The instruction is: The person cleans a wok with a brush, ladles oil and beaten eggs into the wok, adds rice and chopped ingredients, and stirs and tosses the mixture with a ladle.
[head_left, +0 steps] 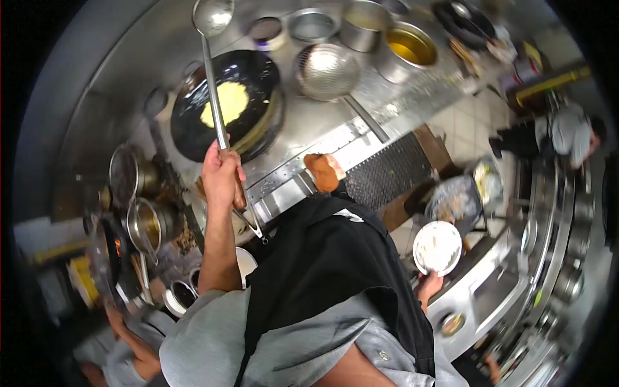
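My left hand [221, 174] is closed around the wooden grip of a long metal ladle [213, 90]. The ladle reaches up across a black wok [258, 71], its round bowl beyond the wok's far rim. A flat yellow layer that looks like egg [231, 103] lies in the wok, partly behind the ladle's handle. Low on the right, my right hand [430, 284] grips the edge of a white bowl [437, 248] with whitish residue inside. Most of that hand's fingers are hidden under the bowl.
Right of the wok, a perforated strainer [327, 69] rests on the steel stove top. Behind it stand metal pots, one with yellow liquid [410, 48]. An orange-brown cloth [322, 173] lies at the front edge. Other people [567, 135] are at the right and lower left [132, 348].
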Available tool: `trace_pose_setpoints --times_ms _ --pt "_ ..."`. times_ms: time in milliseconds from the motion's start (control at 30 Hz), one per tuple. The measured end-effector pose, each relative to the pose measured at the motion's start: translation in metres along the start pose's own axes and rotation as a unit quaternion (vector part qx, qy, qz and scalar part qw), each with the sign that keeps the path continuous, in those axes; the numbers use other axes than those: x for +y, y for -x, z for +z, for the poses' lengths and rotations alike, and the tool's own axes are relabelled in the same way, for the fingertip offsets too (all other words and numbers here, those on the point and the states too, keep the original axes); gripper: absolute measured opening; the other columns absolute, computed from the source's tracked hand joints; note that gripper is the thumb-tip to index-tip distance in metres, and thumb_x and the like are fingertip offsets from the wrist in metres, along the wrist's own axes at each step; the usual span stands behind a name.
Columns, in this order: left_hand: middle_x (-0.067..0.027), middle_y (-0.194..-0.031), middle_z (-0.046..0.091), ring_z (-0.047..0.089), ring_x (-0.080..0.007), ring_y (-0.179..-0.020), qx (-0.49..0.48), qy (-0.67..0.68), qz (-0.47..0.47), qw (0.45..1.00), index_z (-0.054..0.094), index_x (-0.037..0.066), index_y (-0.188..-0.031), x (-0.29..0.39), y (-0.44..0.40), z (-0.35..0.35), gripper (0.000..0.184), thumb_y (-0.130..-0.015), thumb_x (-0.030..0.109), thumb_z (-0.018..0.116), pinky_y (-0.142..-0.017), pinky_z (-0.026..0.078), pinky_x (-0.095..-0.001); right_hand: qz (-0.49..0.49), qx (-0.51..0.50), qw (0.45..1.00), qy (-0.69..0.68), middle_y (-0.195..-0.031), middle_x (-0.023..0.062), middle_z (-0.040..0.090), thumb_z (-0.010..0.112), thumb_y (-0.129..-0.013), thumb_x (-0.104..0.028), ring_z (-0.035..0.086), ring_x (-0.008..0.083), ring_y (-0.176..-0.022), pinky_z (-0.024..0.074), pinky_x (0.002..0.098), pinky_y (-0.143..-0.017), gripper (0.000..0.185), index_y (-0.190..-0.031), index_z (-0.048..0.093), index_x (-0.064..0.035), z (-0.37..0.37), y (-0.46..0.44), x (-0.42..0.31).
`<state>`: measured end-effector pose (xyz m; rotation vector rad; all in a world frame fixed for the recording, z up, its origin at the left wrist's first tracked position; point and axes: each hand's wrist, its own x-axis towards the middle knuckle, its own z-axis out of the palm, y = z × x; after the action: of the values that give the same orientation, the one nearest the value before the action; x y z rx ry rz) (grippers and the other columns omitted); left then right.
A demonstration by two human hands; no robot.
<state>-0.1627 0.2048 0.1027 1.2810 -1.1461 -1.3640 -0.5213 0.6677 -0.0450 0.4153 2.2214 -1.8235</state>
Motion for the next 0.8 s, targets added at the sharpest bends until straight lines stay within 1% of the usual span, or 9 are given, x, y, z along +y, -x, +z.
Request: trace_pose_setpoints --times_ms 67,233,267,300,400,500,600,700,800 --pt "0.0002 -0.073 0.054 0.05 -0.0083 -0.048 0.044 -0.004 -0.01 0.999 0.048 -0.002 -0.132 -0.003 0.009 -0.023 0.041 -0.091 0.002 0.052 -0.045 0.04 -0.0218 -0.143 -0.211 0.965 0.062 -0.087 0.0069 0.068 0.056 -0.088 -0.01 0.058 0.0128 -0.059 0.0467 0.027 -0.048 0.026 -0.11 0.063 0.0012 0.079 -0.087 0.009" --pt "0.0013 -0.071 0.053 0.049 -0.0068 -0.048 0.158 -0.058 -0.052 0.984 0.05 -0.003 -0.13 -0.009 0.069 -0.068 0.039 -0.092 0.002 0.052 -0.046 0.04 -0.0212 -0.269 -0.554 0.776 0.136 -0.077 0.0013 0.06 0.059 -0.088 -0.009 0.053 0.0084 -0.065 0.045 0.0256 -0.057 0.018 -0.103 0.062 -0.0004 0.411 -0.023 -0.114" --pt "0.0014 -0.07 0.053 0.048 -0.0065 -0.048 0.183 -0.057 -0.058 0.98 0.05 -0.003 -0.13 -0.005 0.082 -0.066 0.039 -0.092 0.001 0.051 -0.046 0.04 -0.0212 -0.445 -0.553 0.681 0.179 -0.076 0.0005 0.058 0.059 -0.087 -0.008 0.052 0.0081 -0.069 0.0439 0.0262 -0.061 0.014 -0.098 0.062 -0.0003 0.471 0.002 -0.13" --pt "0.0016 -0.07 0.053 0.048 -0.0062 -0.049 0.208 -0.056 -0.067 0.974 0.05 -0.004 -0.13 -0.001 0.095 -0.063 0.039 -0.092 0.0 0.051 -0.046 0.04 -0.0212 -0.386 -0.613 0.671 0.159 -0.073 0.0019 0.054 0.06 -0.086 -0.007 0.052 0.0099 -0.068 0.0436 0.029 -0.059 0.008 -0.09 0.06 -0.0006 0.513 0.065 -0.162" --pt "0.0009 -0.07 0.054 0.049 -0.0065 -0.049 0.254 -0.046 -0.097 0.961 0.05 -0.003 -0.13 0.004 0.122 -0.053 0.039 -0.092 0.0 0.052 -0.047 0.041 -0.0209 -0.613 -0.61 0.487 0.125 -0.092 0.0192 0.063 0.063 -0.08 -0.009 0.061 0.0389 -0.079 0.0496 0.0432 -0.068 0.015 -0.091 0.059 -0.0002 0.649 0.162 -0.156" --pt "0.0007 -0.072 0.054 0.05 -0.007 -0.05 0.319 -0.028 -0.122 0.94 0.05 -0.003 -0.13 -0.002 0.139 -0.032 0.039 -0.091 -0.001 0.053 -0.046 0.041 -0.0213 -0.707 -0.597 0.373 0.066 -0.125 0.0194 0.061 0.058 -0.083 -0.01 0.067 0.0372 -0.091 0.0558 0.044 -0.078 0.013 -0.093 0.063 -0.003 0.711 0.251 -0.12" --pt "0.0008 -0.075 0.055 0.049 -0.0065 -0.052 0.334 -0.034 -0.145 0.931 0.046 -0.003 -0.137 -0.002 0.147 -0.013 0.046 -0.092 -0.001 0.054 -0.048 0.041 -0.0211 -0.748 -0.564 0.209 0.281 -0.139 0.0251 0.051 0.051 -0.088 -0.011 0.07 0.0389 -0.09 0.0571 0.0468 -0.078 0.025 -0.107 0.067 -0.0064 0.763 0.287 -0.048" --pt "0.0011 -0.078 0.055 0.051 -0.0039 -0.06 0.361 -0.096 -0.168 0.912 0.045 0.0 -0.141 -0.004 0.154 0.0 0.051 -0.091 -0.001 0.057 -0.052 0.042 -0.0203 -0.72 -0.545 0.339 0.265 -0.129 0.0211 0.058 0.054 -0.086 -0.009 0.069 0.0379 -0.094 0.0566 0.0465 -0.081 0.019 -0.102 0.066 -0.007 0.794 0.312 -0.028" --pt "-0.0115 -0.087 0.063 0.061 -0.0224 -0.068 0.317 -0.299 -0.131 0.891 0.04 0.001 -0.145 -0.005 0.163 -0.002 0.058 -0.091 0.0 0.059 -0.063 0.05 -0.0317 -0.686 -0.549 0.415 0.238 -0.124 0.0209 0.06 0.058 -0.083 -0.008 0.067 0.0417 -0.095 0.0552 0.0496 -0.083 0.019 -0.101 0.066 -0.0066 0.8 0.309 -0.076"
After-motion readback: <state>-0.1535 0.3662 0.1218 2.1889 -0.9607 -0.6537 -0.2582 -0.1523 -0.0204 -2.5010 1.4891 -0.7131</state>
